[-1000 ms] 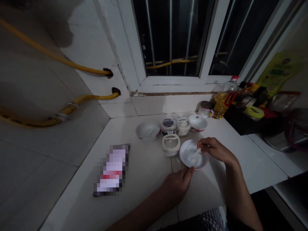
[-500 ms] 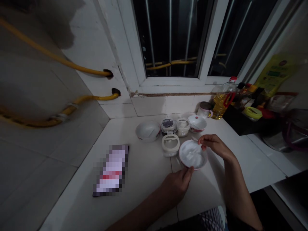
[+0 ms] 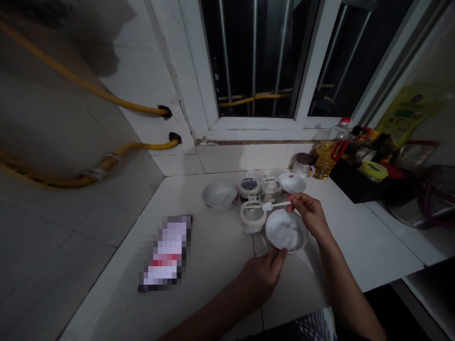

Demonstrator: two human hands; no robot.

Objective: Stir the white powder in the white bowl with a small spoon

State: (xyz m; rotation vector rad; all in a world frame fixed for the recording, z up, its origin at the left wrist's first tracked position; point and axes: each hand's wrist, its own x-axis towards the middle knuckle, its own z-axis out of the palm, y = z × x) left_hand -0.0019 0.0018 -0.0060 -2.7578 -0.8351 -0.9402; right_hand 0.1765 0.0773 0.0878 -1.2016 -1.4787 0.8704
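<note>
My left hand (image 3: 266, 271) grips the near rim of a white bowl (image 3: 302, 240) that holds white powder (image 3: 284, 229). In my right hand (image 3: 308, 211) the handle of a small white spoon (image 3: 267, 206) is pinched. The spoon is above the bowl's far left edge, its scoop end over a clear jar with a white-rimmed lid (image 3: 253, 224). Behind that jar are a jar with dark contents (image 3: 250, 187) and another clear jar (image 3: 271, 186). A second white bowl (image 3: 291, 181) stands behind my right hand, and a wider bowl (image 3: 219, 201) is to the left.
On the left of the counter lies a blurred-out phone-like object (image 3: 166, 253). A lidded glass mug (image 3: 303, 164) and an oil bottle (image 3: 327, 154) stand at the back right, beside a black box (image 3: 350, 184) of condiments. A metal pot (image 3: 408, 203) is at the far right.
My right hand has lifted the spoon out of the powder and swung its scoop end up and left, toward the jar. My left hand still holds the bowl.
</note>
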